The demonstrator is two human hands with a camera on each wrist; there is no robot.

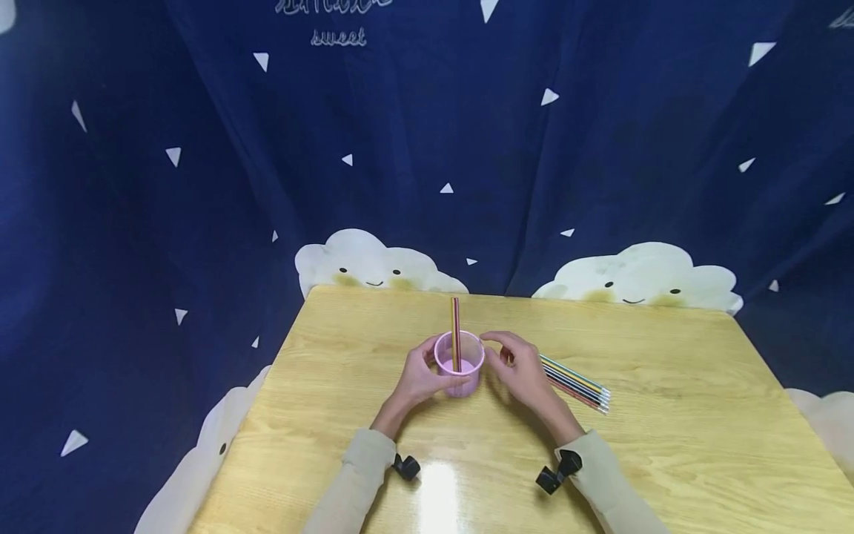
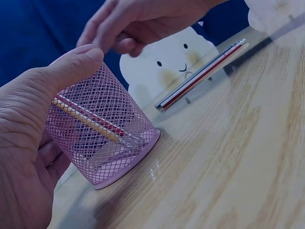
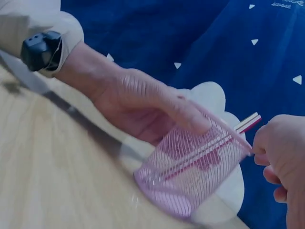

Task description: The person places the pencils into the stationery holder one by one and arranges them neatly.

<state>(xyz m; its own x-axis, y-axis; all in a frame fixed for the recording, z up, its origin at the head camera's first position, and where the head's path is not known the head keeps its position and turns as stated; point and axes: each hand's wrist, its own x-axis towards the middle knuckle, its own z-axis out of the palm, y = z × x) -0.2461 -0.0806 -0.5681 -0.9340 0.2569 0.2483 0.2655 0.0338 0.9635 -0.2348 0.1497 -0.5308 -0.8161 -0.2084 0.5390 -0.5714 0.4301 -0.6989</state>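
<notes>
A pink mesh pencil cup [image 2: 102, 129] stands on the table, slightly left of the right hand. My left hand [image 1: 421, 377] grips it from the left side, thumb across the near side by the rim and fingers behind. Inside lean a few striped pencils [image 1: 457, 334], yellow and dark red, their upper ends above the rim. At the cup's right rim is my right hand [image 1: 520, 369], fingers loosely bent, with nothing seen in them. Whether its fingertips [image 3: 259, 145] touch the rim I cannot tell. Several more pencils [image 1: 577, 384] lie side by side on the table, right of the right hand.
The wooden table [image 1: 680, 415] reaches back to a dark blue curtain [image 1: 414, 133] printed with white triangles and smiling clouds. A small black camera is strapped on each wrist, over beige sleeves [image 1: 363, 463]. Light glares off the tabletop between the forearms.
</notes>
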